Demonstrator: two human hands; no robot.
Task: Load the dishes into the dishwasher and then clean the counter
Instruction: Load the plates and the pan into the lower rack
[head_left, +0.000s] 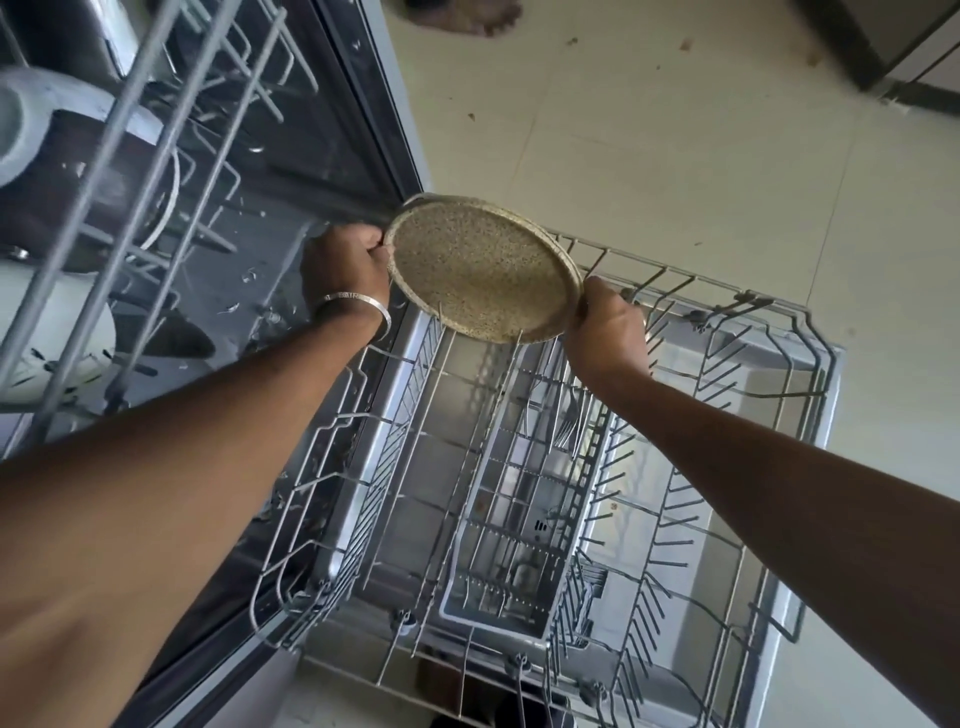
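Note:
A round speckled tan plate (480, 267) stands tilted at the far end of the pulled-out lower dishwasher rack (789, 358), its lower rim among the wire tines. My left hand (345, 265), with a silver bangle at the wrist, grips the plate's left rim. My right hand (605, 325) holds the plate's right rim. A grey cutlery basket (514, 519) with a few utensils sits in the middle of the rack.
The upper rack (156, 171) juts out at the left, carrying a dark pan (78, 182) and white dishes (21, 130). The open dishwasher door (597, 525) lies under the lower rack. Beige tiled floor (649, 130) spreads beyond, with another person's foot (483, 15) at the top.

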